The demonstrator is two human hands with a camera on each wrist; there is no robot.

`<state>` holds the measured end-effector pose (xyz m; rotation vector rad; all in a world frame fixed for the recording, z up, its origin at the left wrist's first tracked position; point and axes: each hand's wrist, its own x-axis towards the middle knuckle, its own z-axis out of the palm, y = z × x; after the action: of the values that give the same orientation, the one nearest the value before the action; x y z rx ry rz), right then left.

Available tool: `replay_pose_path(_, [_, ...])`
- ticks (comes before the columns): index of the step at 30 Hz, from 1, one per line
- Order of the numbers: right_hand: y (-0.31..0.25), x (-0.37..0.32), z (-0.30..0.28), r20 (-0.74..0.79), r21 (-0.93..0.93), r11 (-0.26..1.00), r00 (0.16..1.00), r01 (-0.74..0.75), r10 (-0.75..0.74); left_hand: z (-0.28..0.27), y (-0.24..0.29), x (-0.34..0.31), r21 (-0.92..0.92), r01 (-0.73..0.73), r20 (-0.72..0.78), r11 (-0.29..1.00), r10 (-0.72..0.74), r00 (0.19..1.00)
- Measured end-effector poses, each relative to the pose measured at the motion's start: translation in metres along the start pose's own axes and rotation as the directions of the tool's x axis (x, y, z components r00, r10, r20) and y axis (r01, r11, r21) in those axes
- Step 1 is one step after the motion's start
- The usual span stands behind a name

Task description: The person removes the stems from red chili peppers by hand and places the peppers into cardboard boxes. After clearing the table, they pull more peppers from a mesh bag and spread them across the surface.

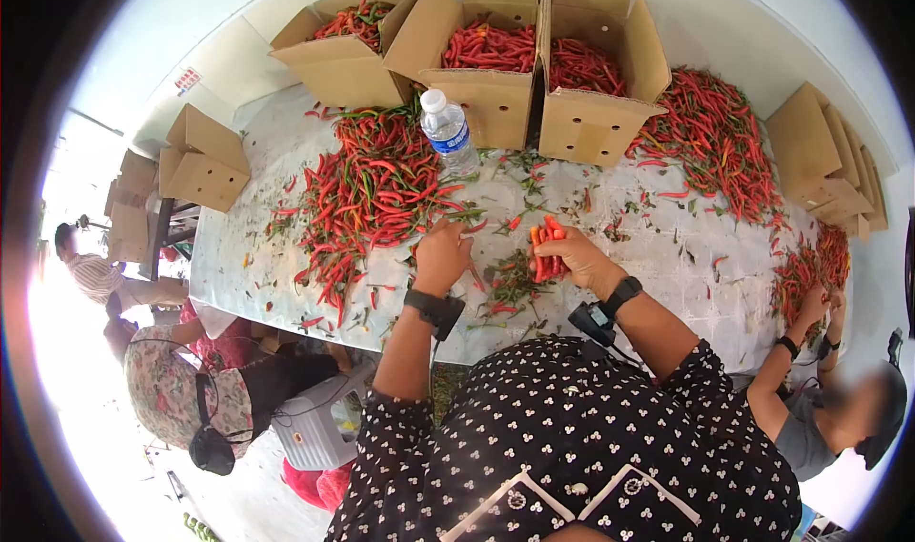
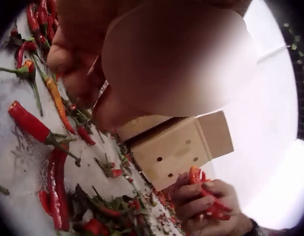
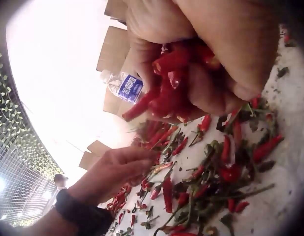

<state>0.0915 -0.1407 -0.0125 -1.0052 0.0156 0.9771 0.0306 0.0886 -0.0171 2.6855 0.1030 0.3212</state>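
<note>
My right hand (image 1: 583, 259) grips a bunch of red chili peppers (image 1: 548, 267), their blunt ends poking out past the fingers in the right wrist view. My left hand (image 1: 440, 258) is at the right edge of a big heap of red and green chilies (image 1: 367, 184). Its fingers (image 3: 135, 160) are slightly bent, and no chili shows in them. An orange chili (image 2: 56, 101) lies on the table close to these fingers. Between the hands is a small pile of green stems and chili bits (image 1: 510, 280).
Cardboard boxes of chilies (image 1: 491, 103) line the back, with a water bottle (image 1: 448, 132) before them. Another chili heap (image 1: 710, 142) lies at right, where a second person (image 1: 810, 418) works. At left are another person (image 1: 191, 380) and a grey plastic stool (image 1: 319, 423).
</note>
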Motion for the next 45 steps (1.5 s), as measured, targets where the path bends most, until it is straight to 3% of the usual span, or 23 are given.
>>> replay_pose_path(2, [0.003, 0.003, 0.001, 0.014, 0.016, 1.000, 1.000, -0.003, 0.003, 0.008, 0.004, 0.009, 0.053, -0.032, -0.063, 0.998, 0.035, 0.997])
replay_pose_path(4, [0.003, 0.003, 0.001, 0.031, 0.001, 1.000, 0.999, -0.028, 0.028, 0.013, 0.006, 0.015, 0.267, 0.071, 0.091, 0.961, -0.098, 0.991])
replay_pose_path(5, [0.004, 0.004, 0.001, 0.028, 0.000, 1.000, 0.999, -0.026, 0.026, 0.014, 0.006, 0.017, 0.265, 0.068, 0.091, 0.962, -0.095, 0.991])
replay_pose_path(7, [0.004, 0.003, 0.000, -0.040, 0.022, 1.000, 0.999, -0.018, 0.019, 0.012, 0.008, 0.017, 0.055, 0.041, 0.038, 0.998, -0.043, 0.998])
replay_pose_path(8, [0.004, 0.005, -0.002, -0.043, 0.023, 1.000, 0.999, -0.015, 0.016, 0.013, 0.011, 0.016, 0.054, 0.037, 0.040, 0.998, -0.039, 0.998])
replay_pose_path(10, [0.008, 0.008, -0.004, -0.083, 0.041, 0.999, 0.996, 0.021, -0.017, 0.003, 0.031, 0.006, -0.329, 0.004, 0.067, 0.944, 0.019, 0.998])
replay_pose_path(14, [0.008, 0.012, 0.008, -0.074, 0.113, 0.991, 0.995, 0.072, -0.064, -0.002, 0.062, -0.008, -0.483, -0.025, 0.139, 0.875, 0.105, 0.985])
replay_pose_path(15, [0.006, 0.010, 0.013, -0.094, 0.118, 0.990, 0.994, 0.071, -0.060, 0.000, 0.063, -0.009, -0.515, -0.097, 0.058, 0.852, 0.147, 0.987])
replay_pose_path(17, [0.006, 0.009, 0.015, -0.113, 0.120, 0.990, 0.992, 0.068, -0.054, -0.001, 0.061, -0.013, -0.512, -0.031, 0.093, 0.859, 0.092, 0.991])
replay_pose_path(19, [0.008, 0.009, 0.015, -0.103, -0.103, 0.989, 0.988, 0.104, -0.115, 0.001, 0.059, -0.014, -0.506, 0.031, 0.129, 0.862, 0.040, 0.991])
replay_pose_path(24, [0.009, 0.015, 0.022, -0.112, -0.252, 0.932, 0.949, 0.261, -0.296, 0.006, 0.065, -0.011, -0.517, 0.217, 0.087, 0.828, -0.201, 0.976])
replay_pose_path(26, [0.009, 0.016, 0.022, -0.106, -0.301, 0.905, 0.933, 0.300, -0.345, 0.011, 0.057, -0.009, -0.457, 0.210, 0.034, 0.864, -0.219, 0.975])
replay_pose_path(28, [-0.004, 0.004, 0.035, -0.016, -0.544, 0.768, 0.911, 0.339, -0.413, 0.014, 0.037, -0.009, -0.390, 0.207, -0.023, 0.897, -0.235, 0.972])
replay_pose_path(31, [-0.013, -0.003, 0.041, -0.046, -0.438, 0.860, 0.949, 0.261, -0.311, -0.008, 0.006, -0.010, -0.264, 0.256, -0.048, 0.930, -0.278, 0.959])
replay_pose_path(32, [-0.013, -0.003, 0.039, -0.050, -0.435, 0.862, 0.949, 0.259, -0.311, -0.022, 0.004, -0.012, -0.294, 0.377, 0.195, 0.878, -0.331, 0.923])
replay_pose_path(33, [-0.014, -0.003, 0.037, -0.075, -0.258, 0.939, 0.965, 0.225, -0.252, -0.030, 0.004, -0.013, -0.291, 0.497, 0.425, 0.817, -0.356, 0.833])
replay_pose_path(34, [-0.015, -0.001, 0.033, -0.085, -0.071, 0.980, 0.978, 0.183, -0.189, -0.029, 0.005, -0.016, -0.289, 0.498, 0.424, 0.818, -0.357, 0.832])
replay_pose_path(36, [-0.009, 0.006, 0.018, -0.044, -0.052, 0.991, 0.991, 0.122, -0.124, -0.023, 0.006, -0.020, 0.099, 0.222, 0.239, 0.970, -0.239, 0.941])
replay_pose_path(37, [-0.006, 0.008, 0.015, -0.055, -0.059, 0.997, 0.997, 0.050, -0.053, -0.016, 0.007, -0.021, 0.100, 0.224, 0.237, 0.969, -0.242, 0.941])
replay_pose_path(39, [0.004, 0.011, 0.011, -0.068, -0.066, 0.998, 0.997, -0.024, 0.019, 0.001, 0.009, -0.021, 0.115, 0.114, 0.039, 0.987, -0.119, 0.992])
replay_pose_path(42, [0.013, 0.013, 0.008, -0.057, -0.078, 0.997, 0.998, 0.016, -0.021, 0.014, 0.006, -0.015, 0.183, 0.145, 0.153, 0.972, -0.174, 0.973])
replay_pose_path(43, [0.014, 0.011, 0.006, -0.057, -0.064, 0.998, 0.998, 0.004, -0.008, 0.015, 0.006, -0.013, 0.180, 0.141, 0.156, 0.974, -0.170, 0.973])
replay_pose_path(45, [0.012, 0.008, 0.004, -0.061, -0.047, 0.999, 0.998, 0.000, -0.003, 0.014, 0.006, -0.008, -0.192, 0.189, 0.174, 0.963, -0.156, 0.972])
